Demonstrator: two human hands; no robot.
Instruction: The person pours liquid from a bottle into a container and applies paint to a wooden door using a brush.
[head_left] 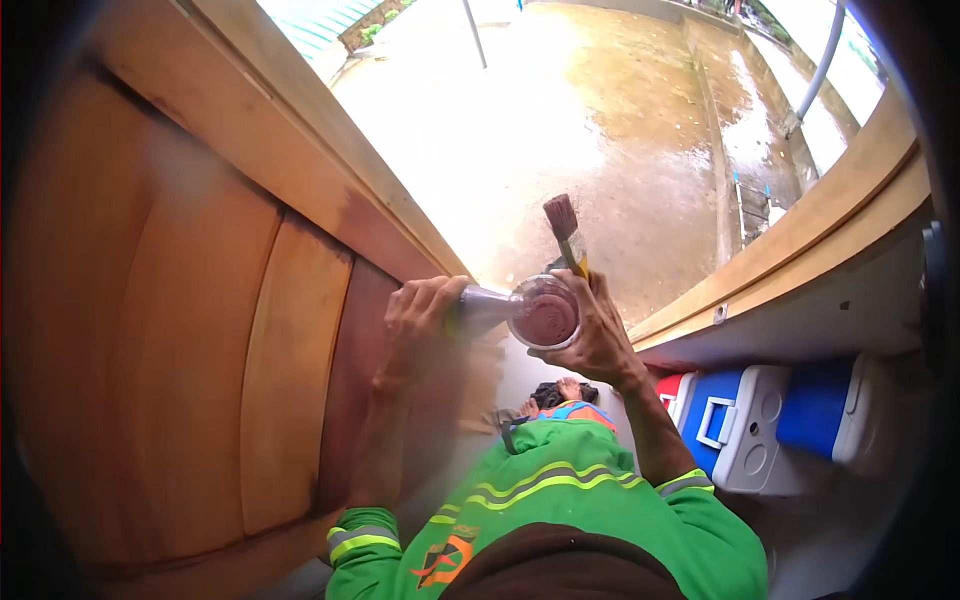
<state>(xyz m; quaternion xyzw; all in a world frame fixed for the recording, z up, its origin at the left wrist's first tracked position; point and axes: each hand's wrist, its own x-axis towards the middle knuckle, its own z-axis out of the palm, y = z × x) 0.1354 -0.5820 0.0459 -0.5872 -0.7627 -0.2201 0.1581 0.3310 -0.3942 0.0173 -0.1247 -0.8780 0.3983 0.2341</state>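
Observation:
My left hand [425,308] is closed around a clear plastic bottle [484,307], tilted sideways with its mouth at the rim of a clear cup [516,333]. Reddish-brown liquid [546,312] shows inside the cup. My right hand [604,335] grips the cup from its right side. The same hand also holds a paintbrush [570,243] with a yellow handle, its reddish-brown bristles pointing up and away from me. Whether liquid is flowing from the bottle cannot be made out. Part of the bottle is hidden by my left fingers.
A panelled wooden door [290,370], partly stained darker, stands close on my left. To the right runs a wooden door frame [790,255]. Blue-and-white cooler boxes [765,430] sit at the lower right. Ahead lies a wet concrete yard [640,120].

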